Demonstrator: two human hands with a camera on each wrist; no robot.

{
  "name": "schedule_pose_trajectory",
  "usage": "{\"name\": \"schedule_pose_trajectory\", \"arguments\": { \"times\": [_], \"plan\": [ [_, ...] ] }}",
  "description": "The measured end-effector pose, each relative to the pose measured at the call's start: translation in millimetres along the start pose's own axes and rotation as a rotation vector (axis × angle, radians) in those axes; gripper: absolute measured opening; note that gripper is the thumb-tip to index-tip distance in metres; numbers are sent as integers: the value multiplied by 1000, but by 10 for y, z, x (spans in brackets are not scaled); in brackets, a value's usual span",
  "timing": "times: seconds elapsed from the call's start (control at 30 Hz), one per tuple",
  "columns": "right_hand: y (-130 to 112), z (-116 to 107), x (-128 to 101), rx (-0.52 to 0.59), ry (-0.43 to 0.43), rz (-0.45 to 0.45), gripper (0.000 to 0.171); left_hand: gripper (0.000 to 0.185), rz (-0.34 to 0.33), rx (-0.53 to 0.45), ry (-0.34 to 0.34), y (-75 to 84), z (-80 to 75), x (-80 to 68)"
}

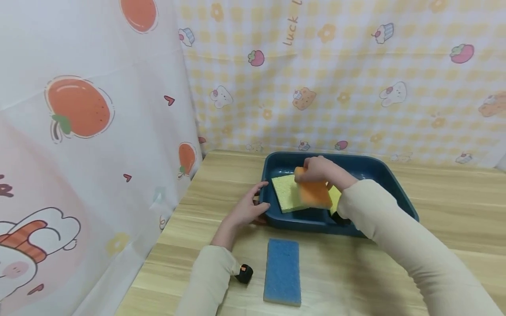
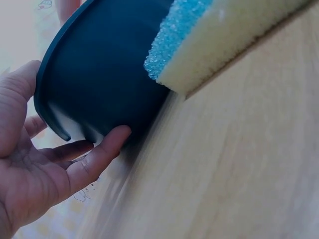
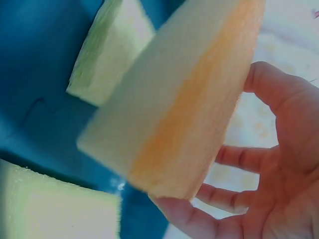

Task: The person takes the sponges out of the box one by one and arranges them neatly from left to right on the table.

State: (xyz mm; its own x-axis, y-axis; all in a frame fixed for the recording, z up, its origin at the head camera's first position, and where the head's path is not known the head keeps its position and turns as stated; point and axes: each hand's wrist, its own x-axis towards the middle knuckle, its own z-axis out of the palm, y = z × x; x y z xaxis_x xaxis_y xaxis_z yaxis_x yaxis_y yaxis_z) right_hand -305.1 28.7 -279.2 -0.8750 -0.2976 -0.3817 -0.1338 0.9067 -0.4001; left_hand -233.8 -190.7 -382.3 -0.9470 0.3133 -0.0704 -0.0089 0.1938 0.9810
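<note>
My right hand (image 1: 316,170) grips an orange sponge (image 1: 315,193) by its far end and holds it tilted over a dark blue tray (image 1: 300,224). In the right wrist view the orange sponge (image 3: 184,109), cream on one face, sits between the thumb and fingers of the right hand (image 3: 264,169). A yellow-green sponge (image 1: 287,194) lies flat in the tray, and another yellow sponge (image 1: 335,194) shows just right of the orange one. My left hand (image 1: 247,210) rests against the tray's near left corner. Its fingertips (image 2: 117,137) touch the tray's outer wall (image 2: 99,84).
A blue sponge (image 1: 282,271) with a cream underside lies on the wooden table (image 1: 435,245) in front of the tray; it is also in the left wrist view (image 2: 199,40). Printed cloth (image 1: 79,131) hangs at the left and behind the table.
</note>
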Motion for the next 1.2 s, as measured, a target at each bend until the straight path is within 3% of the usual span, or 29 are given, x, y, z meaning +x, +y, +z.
{"name": "schedule_pose_trajectory", "arguments": {
  "times": [0.23, 0.4, 0.53, 0.8, 0.97, 1.2],
  "plan": [
    [-69, 68, -486, -76, 32, -57, 58, 62, -11, -22, 6, 2, -42, -19],
    [-76, 206, -796, -121, 61, -84, 58, 61, -12, -40, -4, 143, -48, -86],
    [-69, 342, -954, -170, 99, -99, 60, 61, -24, -12, 3, 259, -41, -146],
    [3, 605, -1170, -202, 158, -96, 61, 61, -33, -6, 2, 336, 5, -179],
    [-7, 761, -1280, -205, 164, -81, 61, 61, -38, -13, -9, 304, 25, -145],
    [63, 1080, -1309, -231, 169, -68, 69, 62, -31, -7, 12, 96, 58, -18]
  ]
}}
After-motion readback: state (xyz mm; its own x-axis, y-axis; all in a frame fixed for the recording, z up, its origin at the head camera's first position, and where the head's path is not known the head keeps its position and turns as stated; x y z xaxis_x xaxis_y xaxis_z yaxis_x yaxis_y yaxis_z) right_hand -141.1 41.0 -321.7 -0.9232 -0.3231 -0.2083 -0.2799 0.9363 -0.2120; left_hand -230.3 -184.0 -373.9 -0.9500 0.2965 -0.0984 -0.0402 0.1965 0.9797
